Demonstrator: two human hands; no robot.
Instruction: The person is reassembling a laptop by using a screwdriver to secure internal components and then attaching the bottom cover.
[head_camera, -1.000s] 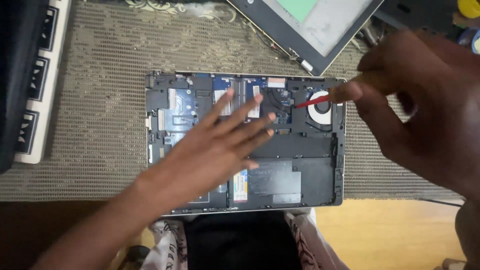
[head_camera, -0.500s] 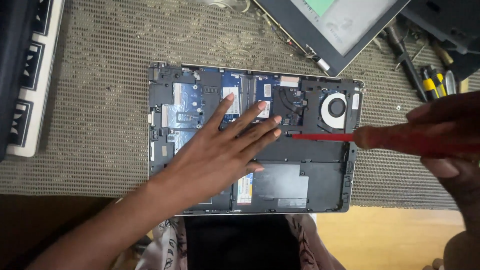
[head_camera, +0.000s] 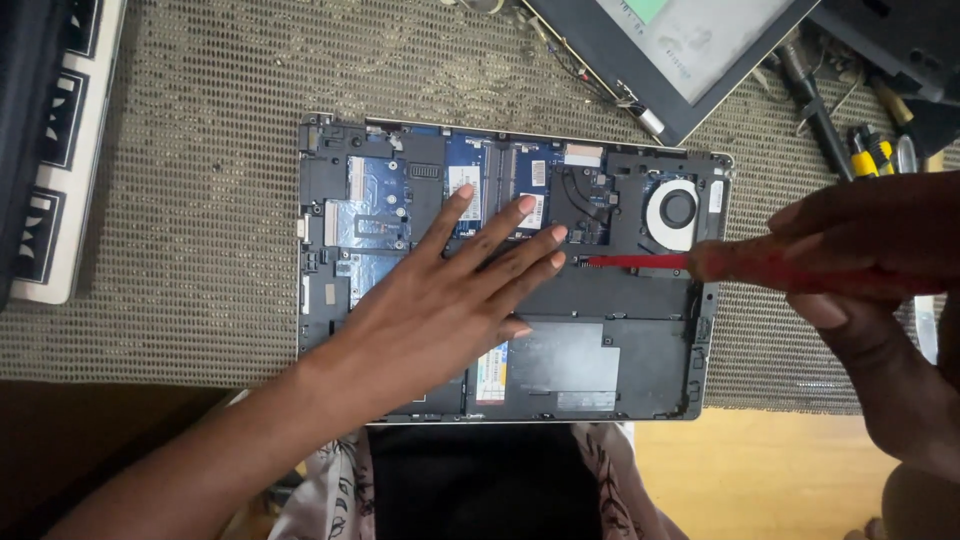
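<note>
Over the woven mat-covered tabletop, my left hand lies spread flat on the opened grey laptop base, while my right hand grips a red-shafted screwdriver lying level, tip pointing left just beside my left fingertips.

The middle of the opened grey laptop base is covered by the flat left hand. The right side is crossed by the red-shafted screwdriver gripped in the right hand. Bare woven mat is left free at the left, bounded by a white keyboard. The top right is blocked by a detached dark-framed screen panel and loose hand tools.
</note>
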